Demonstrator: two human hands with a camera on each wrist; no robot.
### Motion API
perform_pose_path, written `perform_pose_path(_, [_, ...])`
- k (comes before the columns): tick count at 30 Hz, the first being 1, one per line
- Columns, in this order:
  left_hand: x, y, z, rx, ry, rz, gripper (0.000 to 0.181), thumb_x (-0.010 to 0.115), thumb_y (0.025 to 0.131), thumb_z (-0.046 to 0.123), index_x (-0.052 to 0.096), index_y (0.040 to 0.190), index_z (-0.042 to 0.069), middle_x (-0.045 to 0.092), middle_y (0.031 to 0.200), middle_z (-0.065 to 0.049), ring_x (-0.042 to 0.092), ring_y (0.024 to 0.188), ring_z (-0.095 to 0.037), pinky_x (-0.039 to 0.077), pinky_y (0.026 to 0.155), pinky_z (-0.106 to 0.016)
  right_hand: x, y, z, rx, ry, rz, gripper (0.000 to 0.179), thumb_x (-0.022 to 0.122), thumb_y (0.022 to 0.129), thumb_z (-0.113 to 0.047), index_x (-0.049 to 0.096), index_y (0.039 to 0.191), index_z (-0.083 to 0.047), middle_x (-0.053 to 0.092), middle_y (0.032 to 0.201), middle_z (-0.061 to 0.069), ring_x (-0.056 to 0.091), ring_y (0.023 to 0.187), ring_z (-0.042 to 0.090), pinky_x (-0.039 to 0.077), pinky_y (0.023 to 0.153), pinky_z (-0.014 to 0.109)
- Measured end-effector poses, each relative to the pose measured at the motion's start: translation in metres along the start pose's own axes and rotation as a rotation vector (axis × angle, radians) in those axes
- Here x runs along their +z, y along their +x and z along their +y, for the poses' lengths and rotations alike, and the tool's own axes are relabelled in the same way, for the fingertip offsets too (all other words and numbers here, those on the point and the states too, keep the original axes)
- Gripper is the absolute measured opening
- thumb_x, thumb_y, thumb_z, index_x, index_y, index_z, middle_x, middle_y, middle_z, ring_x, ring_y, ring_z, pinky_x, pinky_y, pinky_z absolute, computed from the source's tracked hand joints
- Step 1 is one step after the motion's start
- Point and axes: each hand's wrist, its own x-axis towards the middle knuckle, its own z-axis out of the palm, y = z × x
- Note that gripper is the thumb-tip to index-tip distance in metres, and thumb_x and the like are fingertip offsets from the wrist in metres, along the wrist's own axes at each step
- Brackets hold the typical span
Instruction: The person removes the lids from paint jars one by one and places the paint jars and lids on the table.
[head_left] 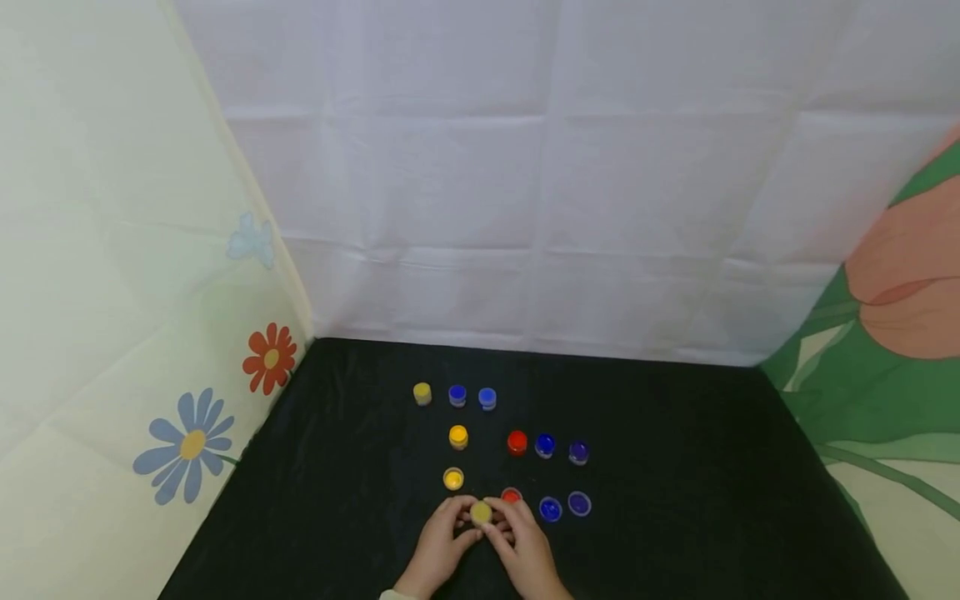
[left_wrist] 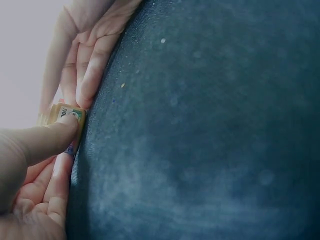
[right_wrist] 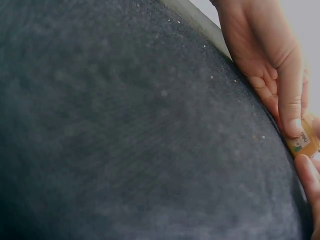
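Note:
A small paint pot with an olive-yellow top (head_left: 481, 512) is between my two hands at the front of the black table. My left hand (head_left: 442, 537) pinches it from the left with thumb and fingers. From the other side my right hand (head_left: 522, 546) grips it in the same way, fingertips close to those of the left. In the left wrist view the yellow pot (left_wrist: 75, 116) shows a printed label under a thumb. The right wrist view catches the labelled pot (right_wrist: 302, 140) at its right edge, partly hidden by fingers. A red shallow round piece (head_left: 511, 495) lies just behind my right fingers.
Behind stand an olive-yellow pot (head_left: 422, 394), a blue pot (head_left: 457, 396) and a lighter blue pot (head_left: 487, 399). Nearer are yellow (head_left: 458, 437), red (head_left: 517, 442), blue (head_left: 545, 446) and purple (head_left: 578, 452) pots. Yellow (head_left: 453, 478), blue (head_left: 551, 509) and purple (head_left: 579, 503) shallow round pieces lie in front.

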Motion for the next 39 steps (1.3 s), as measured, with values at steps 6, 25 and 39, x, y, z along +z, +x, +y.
perform_pose_path(6, [0.0005,-0.0013,-0.0007,0.027,0.009,0.018,0.029,0.078,0.089,0.012,0.065,0.115,0.009,0.060,0.107,0.002,0.058,0.092,-0.011,0.052,0.081,-0.028,0.0012,0.0005,-0.0006,0.025,0.061,0.004,0.039,0.075,0.094,-0.025,0.057,0.122,-0.004,0.056,0.108,0.007,0.060,0.087,0.008,0.055,0.073,0.022])
perform_pose_path(25, [-0.0018,-0.0027,0.0030,0.032,-0.006,0.004,0.032,0.077,0.089,0.008,0.064,0.118,0.008,0.060,0.110,0.000,0.059,0.094,-0.015,0.052,0.082,-0.029,0.0005,-0.0003,0.0011,0.004,0.046,-0.002,0.036,0.069,0.098,-0.026,0.055,0.123,-0.004,0.056,0.109,0.007,0.060,0.089,0.008,0.055,0.074,0.023])
perform_pose_path(39, [-0.0003,-0.0018,0.0013,0.009,0.008,-0.008,0.031,0.077,0.090,0.010,0.065,0.118,0.010,0.060,0.111,0.001,0.060,0.096,-0.014,0.053,0.083,-0.031,0.0012,-0.0006,-0.0005,-0.016,-0.018,0.025,0.026,0.064,0.101,-0.027,0.059,0.119,-0.010,0.055,0.110,0.006,0.061,0.090,0.011,0.054,0.073,0.024])
